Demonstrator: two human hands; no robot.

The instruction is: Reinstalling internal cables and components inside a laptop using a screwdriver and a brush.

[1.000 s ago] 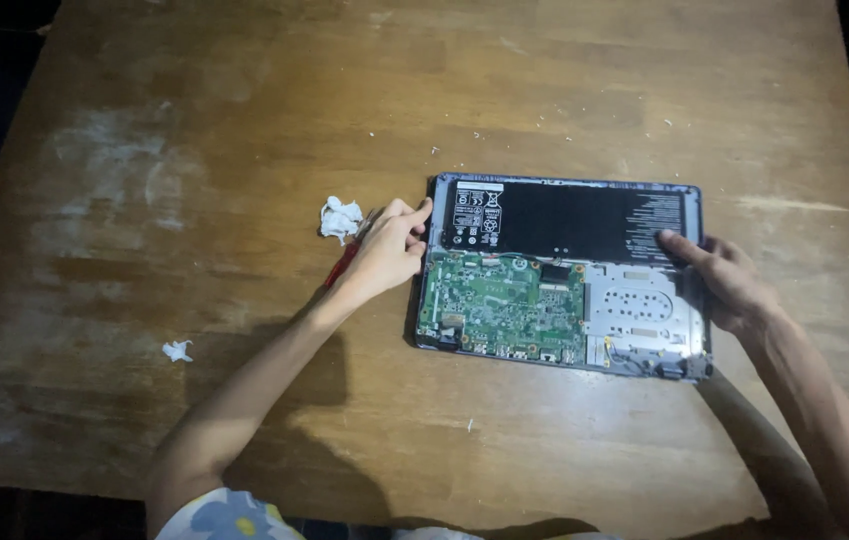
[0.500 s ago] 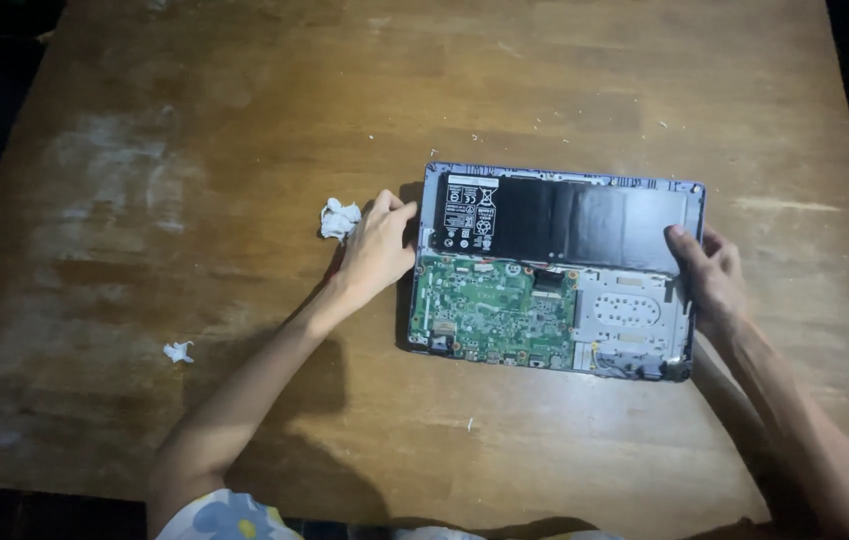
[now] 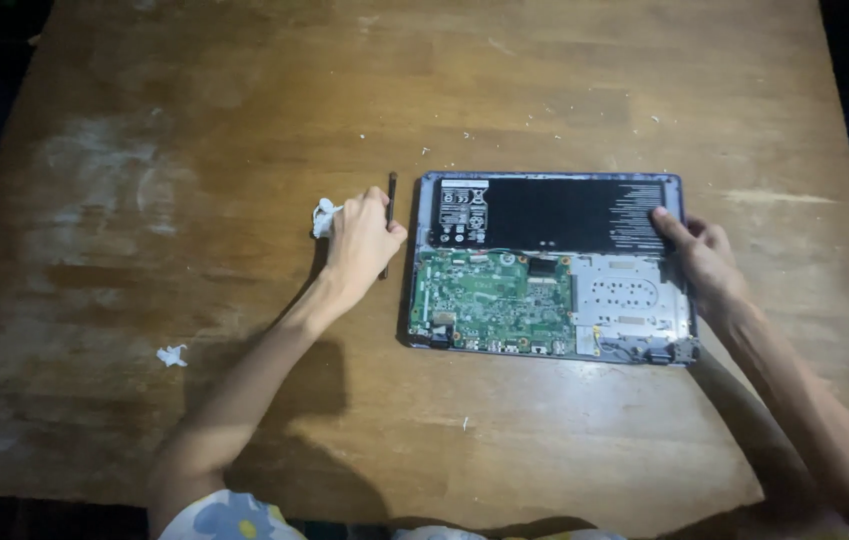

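An opened laptop lies bottom-up on the wooden table, showing its black battery, green circuit board and silver metal plate. My left hand is just left of the laptop, its fingers curled around a thin dark stick-like tool that lies alongside the laptop's left edge. My right hand rests on the laptop's right side, fingertips flat on the battery's right end and holding nothing.
A crumpled white tissue sits right behind my left hand. A small white scrap lies nearer the front left. The wooden table is worn and pale at the left; its edges drop into darkness.
My left hand came off the laptop's left edge and moved left onto the thin dark tool. The laptop sits a little farther right. My right hand stays on its right side.
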